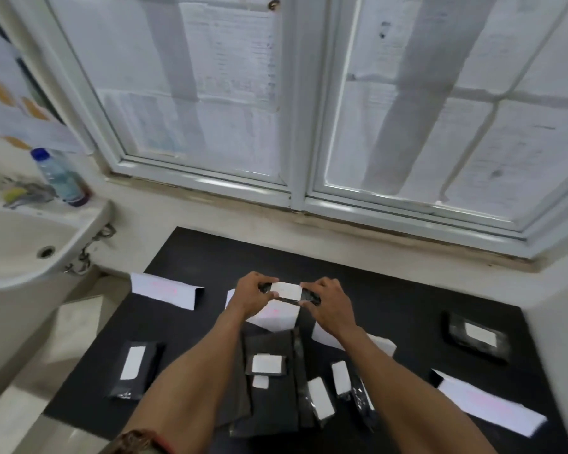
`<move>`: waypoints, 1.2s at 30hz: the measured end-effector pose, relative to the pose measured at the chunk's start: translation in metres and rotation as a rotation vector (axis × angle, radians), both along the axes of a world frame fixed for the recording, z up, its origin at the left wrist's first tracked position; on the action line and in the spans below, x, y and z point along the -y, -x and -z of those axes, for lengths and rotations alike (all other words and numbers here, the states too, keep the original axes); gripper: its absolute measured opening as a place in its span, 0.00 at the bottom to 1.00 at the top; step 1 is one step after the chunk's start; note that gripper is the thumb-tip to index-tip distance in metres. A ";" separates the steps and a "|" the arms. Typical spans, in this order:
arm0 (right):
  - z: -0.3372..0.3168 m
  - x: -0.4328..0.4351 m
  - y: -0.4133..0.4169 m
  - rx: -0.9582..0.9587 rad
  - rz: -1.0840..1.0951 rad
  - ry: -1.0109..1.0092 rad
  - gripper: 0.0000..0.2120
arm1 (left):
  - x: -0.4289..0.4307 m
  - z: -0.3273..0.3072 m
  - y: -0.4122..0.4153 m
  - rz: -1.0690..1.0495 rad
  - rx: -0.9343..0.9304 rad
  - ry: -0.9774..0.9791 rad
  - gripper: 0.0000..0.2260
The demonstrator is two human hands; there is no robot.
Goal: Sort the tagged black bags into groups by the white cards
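Both hands hold one small black bag with a white tag (289, 291) up above the black table (391, 309). My left hand (253, 294) grips its left end and my right hand (328, 301) grips its right end. Folded white cards stand on the table: one at the back left (166, 290), one under my hands (273, 317), one beside my right forearm (382, 344), one at the front right (486, 404). A heap of tagged black bags (269, 381) lies between my forearms. A single bag (133, 368) lies at the left, another (476, 337) at the right.
A white washbasin (20, 244) stands left of the table, with a plastic water bottle (59, 176) on its rim. A paper-covered window (309, 109) and its sill run behind the table. A pale wall edge bounds the right side.
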State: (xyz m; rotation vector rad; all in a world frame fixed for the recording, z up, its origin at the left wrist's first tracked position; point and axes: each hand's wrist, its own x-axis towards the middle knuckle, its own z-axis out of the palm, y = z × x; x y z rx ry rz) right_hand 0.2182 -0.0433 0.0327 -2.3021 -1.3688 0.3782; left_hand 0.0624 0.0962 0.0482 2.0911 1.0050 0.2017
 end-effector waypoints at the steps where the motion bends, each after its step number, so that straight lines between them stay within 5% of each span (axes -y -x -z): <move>1: 0.002 -0.025 0.009 -0.002 -0.023 0.006 0.20 | -0.021 0.003 0.011 -0.025 0.002 0.003 0.17; 18: 0.083 -0.334 0.159 -0.108 -0.006 0.186 0.20 | -0.310 0.094 0.137 -0.185 -0.147 0.082 0.20; 28: 0.127 -0.368 0.162 -0.101 0.028 0.377 0.21 | -0.332 0.138 0.126 -0.234 -0.183 0.082 0.28; 36: 0.104 -0.352 0.163 -0.068 0.065 0.220 0.25 | -0.311 0.115 0.129 -0.271 -0.172 0.121 0.31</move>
